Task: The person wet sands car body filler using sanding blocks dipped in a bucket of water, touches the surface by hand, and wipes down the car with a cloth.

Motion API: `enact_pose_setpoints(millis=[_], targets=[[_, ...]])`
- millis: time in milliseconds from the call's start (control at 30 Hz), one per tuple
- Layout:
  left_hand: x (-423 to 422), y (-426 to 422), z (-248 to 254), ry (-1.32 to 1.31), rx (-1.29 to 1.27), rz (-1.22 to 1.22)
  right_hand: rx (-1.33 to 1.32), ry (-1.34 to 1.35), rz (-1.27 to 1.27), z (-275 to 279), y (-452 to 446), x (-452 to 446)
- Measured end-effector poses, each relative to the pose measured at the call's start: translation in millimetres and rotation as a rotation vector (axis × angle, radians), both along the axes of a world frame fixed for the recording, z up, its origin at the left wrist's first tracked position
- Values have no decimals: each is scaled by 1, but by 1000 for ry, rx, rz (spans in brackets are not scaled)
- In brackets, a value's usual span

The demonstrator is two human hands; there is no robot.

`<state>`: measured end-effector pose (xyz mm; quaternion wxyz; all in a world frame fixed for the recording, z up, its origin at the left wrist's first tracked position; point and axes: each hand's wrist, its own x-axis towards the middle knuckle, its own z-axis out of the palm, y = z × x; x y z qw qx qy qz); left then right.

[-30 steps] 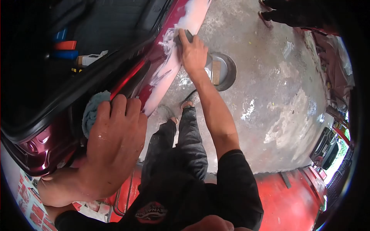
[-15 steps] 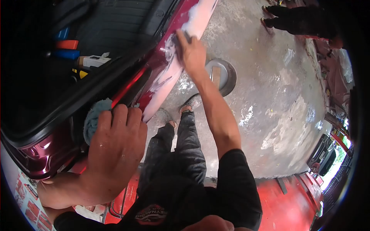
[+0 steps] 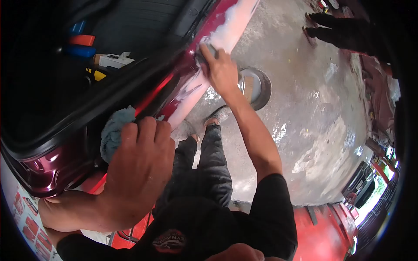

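My left hand (image 3: pixel 141 174), large in the lower left, is closed on a blue-grey cloth (image 3: pixel 116 132) that bulges out past its fingers, beside the dark rear edge of the car. Further up, my right hand (image 3: pixel 220 71) presses a dark sanding pad (image 3: pixel 208 53) against the car's edge panel (image 3: pixel 191 93). The panel is dark red, with pale pink and whitish smeared patches on both sides of the pad. Part of the pad is hidden under my fingers.
A round basin (image 3: pixel 264 89) with a brown block in it stands on the concrete floor (image 3: pixel 305 113). Another person's legs (image 3: pixel 335 28) are at the top right. Tools and a white box (image 3: pixel 115 61) lie inside the car. A red panel (image 3: pixel 322 235) is at lower right.
My right hand has shifted slightly down along the panel with the pad. My left hand still holds the cloth. The whole view has shifted a little, with the car further right in it.
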<state>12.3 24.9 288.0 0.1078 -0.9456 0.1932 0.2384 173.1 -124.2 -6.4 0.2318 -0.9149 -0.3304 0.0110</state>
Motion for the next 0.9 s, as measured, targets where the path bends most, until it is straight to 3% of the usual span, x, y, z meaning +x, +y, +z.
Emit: enact_pose_setpoints(millis=[100, 233, 367, 467, 500, 600, 633, 667, 733, 900], targets=[[3, -1, 2, 12, 44, -15, -237, -79, -9, 6, 20, 20], [4, 1, 3, 1, 21, -14, 125, 72, 18, 8, -7, -11], [3, -1, 3, 40, 62, -64, -128, -123, 16, -2, 3, 11], [6, -2, 4, 82, 69, -29, -148, -120, -66, -6, 13, 11], [6, -3, 5, 75, 76, -42, -108, 49, -62, -1, 8, 5], [5, -1, 2, 62, 103, -64, 137, 190, -15, 1, -11, -12], [4, -2, 2, 58, 113, -76, -12, 157, 0, 6, -7, -4], [5, -3, 4, 51, 122, -102, -87, -73, -9, -3, -2, 8], [7, -1, 2, 17, 99, -109, -227, -147, -2, -2, 14, 26], [4, 0, 2, 38, 100, -75, -52, 160, -46, 10, -4, -5]])
